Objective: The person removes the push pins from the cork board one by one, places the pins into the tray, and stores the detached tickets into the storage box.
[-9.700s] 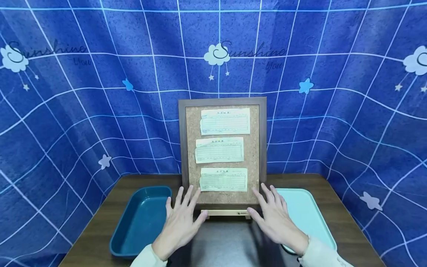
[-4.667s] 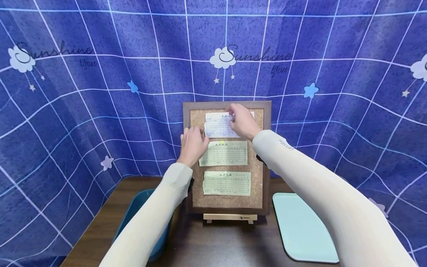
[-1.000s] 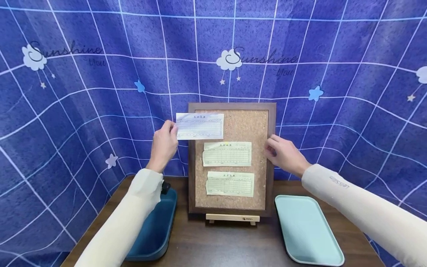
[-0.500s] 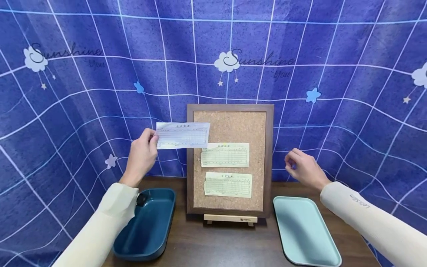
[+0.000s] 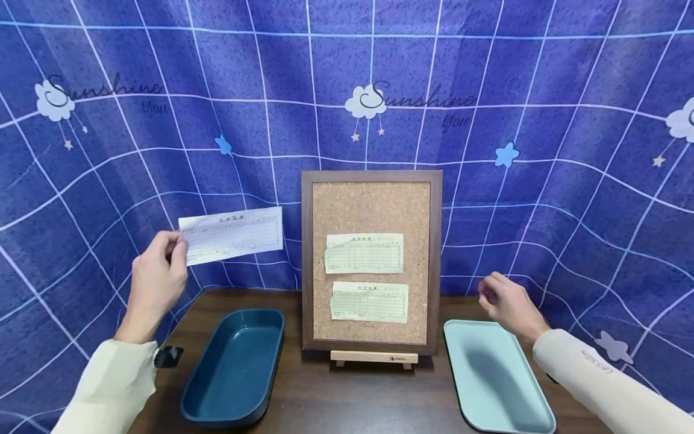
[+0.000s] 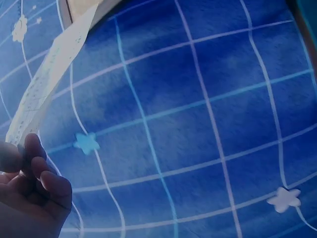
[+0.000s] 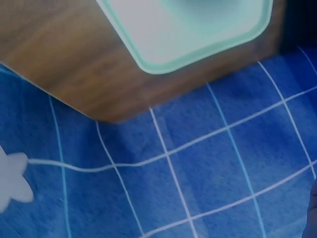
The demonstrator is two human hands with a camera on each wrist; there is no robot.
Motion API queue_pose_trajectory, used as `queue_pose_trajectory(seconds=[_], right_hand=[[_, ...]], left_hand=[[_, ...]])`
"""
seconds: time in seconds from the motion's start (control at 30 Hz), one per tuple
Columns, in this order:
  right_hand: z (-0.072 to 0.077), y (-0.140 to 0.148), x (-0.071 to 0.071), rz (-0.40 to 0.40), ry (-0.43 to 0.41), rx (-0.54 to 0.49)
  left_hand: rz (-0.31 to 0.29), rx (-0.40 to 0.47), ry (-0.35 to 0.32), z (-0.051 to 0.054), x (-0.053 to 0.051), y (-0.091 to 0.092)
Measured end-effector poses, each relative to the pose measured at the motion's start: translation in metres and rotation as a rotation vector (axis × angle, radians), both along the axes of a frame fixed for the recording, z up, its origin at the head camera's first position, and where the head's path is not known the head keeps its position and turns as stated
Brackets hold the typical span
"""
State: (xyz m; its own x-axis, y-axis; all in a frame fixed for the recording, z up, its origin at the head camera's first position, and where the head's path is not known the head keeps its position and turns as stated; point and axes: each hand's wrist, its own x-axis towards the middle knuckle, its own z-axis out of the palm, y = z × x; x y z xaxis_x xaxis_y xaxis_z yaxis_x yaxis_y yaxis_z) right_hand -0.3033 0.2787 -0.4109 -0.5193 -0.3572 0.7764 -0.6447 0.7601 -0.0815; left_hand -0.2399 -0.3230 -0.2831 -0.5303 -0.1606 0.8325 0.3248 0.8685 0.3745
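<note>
In the head view my left hand (image 5: 157,280) pinches a white printed slip (image 5: 233,235) by its left end, left of the corkboard (image 5: 374,208) and above the blue tray. The left wrist view shows that slip (image 6: 49,74) nearly edge-on, between thumb and fingers of the left hand (image 6: 37,186). Two greenish slips, a middle one (image 5: 364,254) and a lower one (image 5: 370,302), stay flat on the cork. My right hand (image 5: 512,306) hovers over the back of the pale green tray, its fingers curled; no object shows in them. Only a sliver of it enters the right wrist view.
The dark blue tray (image 5: 233,367) lies left of the board on the brown table (image 5: 347,398), the pale green tray (image 5: 496,377) right of it. A small wooden easel (image 5: 374,357) supports the board. Blue curtains (image 5: 434,60) surround the table's back and sides.
The top slip came off the board in my left hand, which has carried it left and slightly down. My right hand moved from the board's right edge outward and down, over the pale tray.
</note>
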Motion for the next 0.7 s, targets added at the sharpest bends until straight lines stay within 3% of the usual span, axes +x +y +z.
queue_pose_trajectory(seconds=[0.17,0.33,0.47,0.7], right_hand=[[-0.012,0.004,0.002,-0.002,-0.046,-0.011],[-0.026,0.005,0.003,-0.015,-0.153,0.019],[-0.044,0.010,0.004,-0.052,-0.225,0.034],[-0.081,0.013,0.009,-0.090,-0.279,0.020]], left_hand=[[0.044,0.011,-0.039,-0.019,0.010,-0.018],[0.061,0.031,-0.071,-0.033,0.016,-0.026],[0.055,0.031,-0.094,-0.040,0.017,-0.026],[0.060,0.042,-0.107,-0.053,0.018,-0.030]])
